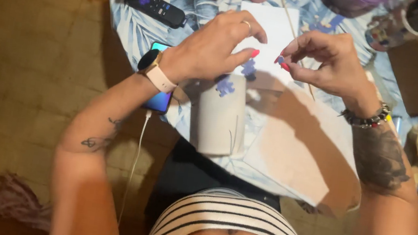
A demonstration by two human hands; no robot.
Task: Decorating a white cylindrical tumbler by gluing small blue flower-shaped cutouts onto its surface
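- A worktop (134, 28) covered by a pale blue leaf-patterned cloth is seen across the upper middle of the frame, with tan floor to the left.
- A large white sheet of paper (302, 152) is laid on the worktop at centre right, its lower corner hanging over the edge.
- A brown cardboard box (415, 81) holding dark bottles is placed at the upper right.
- A white cylinder-shaped cup (219, 119) is lying on its side at the centre, just below the hands, with purple puzzle-shaped pieces (225, 86) stuck on its upper end.
- A smaller white card (273, 25) is seen at the top centre, behind the hands, with a thin wooden stick (299, 40) running diagonally beside it.
- The left hand (213, 47) is held above the cup at centre left, fingers curled and the thumb and fingertips drawn together; whether anything is gripped cannot be told. A pale-strapped watch (156, 69) is worn on its wrist.
- The right hand (331, 61) is held at centre right, just apart from the left, with a tiny purple piece (280, 60) pinched between thumb and forefinger. A beaded bracelet (367, 119) is worn on its wrist.
- A black remote control (155, 6) is lying at the upper left.
- A phone (158, 99) with a lit blue screen is partly hidden under the left wrist, with a white cable (134, 161) hanging below it.
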